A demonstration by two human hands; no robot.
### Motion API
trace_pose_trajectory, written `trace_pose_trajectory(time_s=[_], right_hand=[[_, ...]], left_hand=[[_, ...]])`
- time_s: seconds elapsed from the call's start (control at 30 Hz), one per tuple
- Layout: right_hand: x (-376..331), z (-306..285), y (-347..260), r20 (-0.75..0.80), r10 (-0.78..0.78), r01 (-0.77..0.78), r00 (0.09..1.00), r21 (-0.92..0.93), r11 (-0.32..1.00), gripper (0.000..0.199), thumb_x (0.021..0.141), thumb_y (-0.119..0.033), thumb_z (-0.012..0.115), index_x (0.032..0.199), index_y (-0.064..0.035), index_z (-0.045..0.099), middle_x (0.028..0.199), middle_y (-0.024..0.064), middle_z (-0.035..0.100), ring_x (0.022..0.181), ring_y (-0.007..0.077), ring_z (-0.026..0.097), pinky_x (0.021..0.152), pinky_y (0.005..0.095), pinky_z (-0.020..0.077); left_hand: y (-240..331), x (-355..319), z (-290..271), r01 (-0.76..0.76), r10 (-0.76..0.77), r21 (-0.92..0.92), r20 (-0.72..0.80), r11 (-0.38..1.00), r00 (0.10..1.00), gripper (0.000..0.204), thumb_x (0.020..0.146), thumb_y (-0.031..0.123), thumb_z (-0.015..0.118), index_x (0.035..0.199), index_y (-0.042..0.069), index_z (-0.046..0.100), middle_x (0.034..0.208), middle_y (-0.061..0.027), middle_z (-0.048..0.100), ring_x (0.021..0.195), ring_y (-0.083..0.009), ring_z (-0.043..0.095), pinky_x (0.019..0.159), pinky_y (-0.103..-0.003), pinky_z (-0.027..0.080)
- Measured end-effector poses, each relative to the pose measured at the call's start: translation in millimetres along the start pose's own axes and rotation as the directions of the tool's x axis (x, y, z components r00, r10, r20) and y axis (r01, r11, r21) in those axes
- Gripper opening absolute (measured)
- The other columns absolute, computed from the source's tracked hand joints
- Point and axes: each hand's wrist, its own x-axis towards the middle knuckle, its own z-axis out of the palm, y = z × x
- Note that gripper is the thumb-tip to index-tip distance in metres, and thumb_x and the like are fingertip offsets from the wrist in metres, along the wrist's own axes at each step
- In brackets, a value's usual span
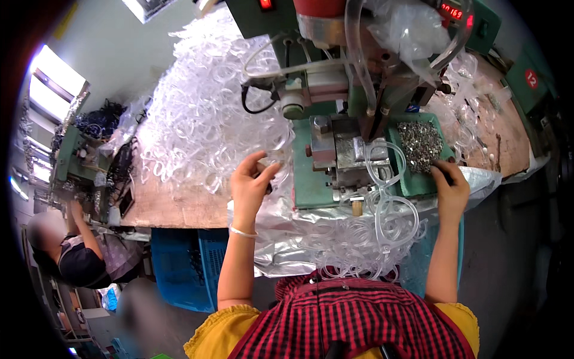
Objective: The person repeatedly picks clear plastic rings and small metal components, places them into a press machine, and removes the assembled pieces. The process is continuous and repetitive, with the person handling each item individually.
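— Two hands are seen from the head camera; what is held?

— A clear plastic frame (270, 160) is pinched between thumb and fingers of the left hand (250, 186), beside the heap of clear frames (209, 119) on the wooden bench (173, 206).

— And the right hand (451, 186)?

— It is curled at the edge of the green tray of small metal parts (420, 143); whether anything is gripped cannot be told. Another clear frame (382, 173) is laid on the green press (335, 149).
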Motion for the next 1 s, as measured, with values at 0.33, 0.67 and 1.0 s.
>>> trace_pose_trajectory(time_s=[0.33,0.67,1.0], right_hand=[[43,27,-112,0.362,-0.176,0.034,0.915,0.366,0.93,0.031,0.074,-0.003,0.073,0.103,0.0014,0.063,0.096,0.0061,0.067,0.088,0.0139,0.063,0.079,0.0265,0.0491],[38,64,-111,0.374,-0.11,-0.086,0.921,0.471,0.878,0.044,0.07,-0.002,0.072,0.111,0.0023,0.055,0.089,0.0058,0.065,0.082,0.0134,0.062,0.075,0.0268,0.0489],[10,62,-123,0.345,-0.082,-0.187,0.935,0.676,0.713,0.044,0.076,0.0,0.066,0.118,0.001,0.056,0.105,0.0089,0.064,0.101,0.0176,0.06,0.088,0.0298,0.0461]], left_hand=[[57,9,8,-0.197,0.198,-0.143,-0.008,0.97,0.98,0.021,0.099,0.023,0.053,0.095,0.004,0.062,0.063,-0.001,0.058,0.047,-0.0027,0.044,0.042,-0.017,0.033],[71,-27,37,-0.474,0.46,-0.195,-0.115,0.859,0.881,0.021,0.102,0.021,0.046,0.104,0.002,0.057,0.062,-0.0013,0.052,0.05,-0.006,0.044,0.047,-0.019,0.035],[149,-27,52,-0.59,0.634,-0.272,0.109,0.76,0.766,0.018,0.099,0.013,0.048,0.109,-0.002,0.053,0.076,-0.0118,0.066,0.056,-0.0121,0.059,0.053,-0.023,0.046]])
